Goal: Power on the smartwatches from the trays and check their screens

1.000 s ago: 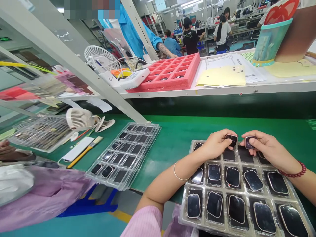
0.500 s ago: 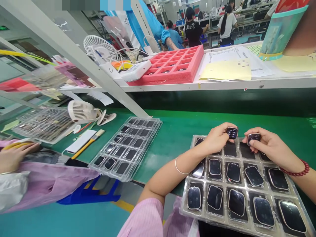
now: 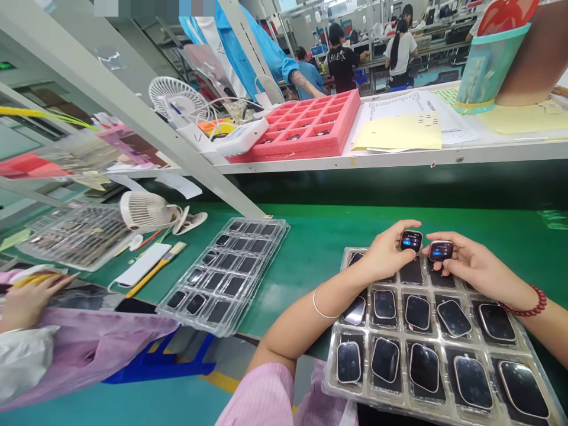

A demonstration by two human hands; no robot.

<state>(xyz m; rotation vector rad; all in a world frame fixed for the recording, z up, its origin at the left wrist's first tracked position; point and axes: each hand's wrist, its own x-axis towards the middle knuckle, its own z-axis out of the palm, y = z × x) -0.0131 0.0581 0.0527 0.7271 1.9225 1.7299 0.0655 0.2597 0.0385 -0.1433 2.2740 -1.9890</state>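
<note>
Left-hand grip: in the head view, the left hand [image 3: 386, 251] pinches a small watch [image 3: 411, 241] by its edges, thumb below, finger above, spread only to the watch's width.
Right-hand grip: the right hand [image 3: 477, 263] grasps a second watch [image 3: 441, 251] between thumb and fingers, likewise drawn in to its width.
Lit screens: both held watches show small icons, one of them blue; they sit side by side, near each other.
Watch position: both are over the far part of a clear tray [image 3: 403, 340], whose nearer compartments hold dark-screened watches.
Wrists: thin bangle [image 3: 315, 303] on the left, red bead bracelet [image 3: 542, 300] on the right.
Green bench [image 3: 306, 272]: a tray stack [image 3: 255, 281] lies well apart, to the left.
</note>
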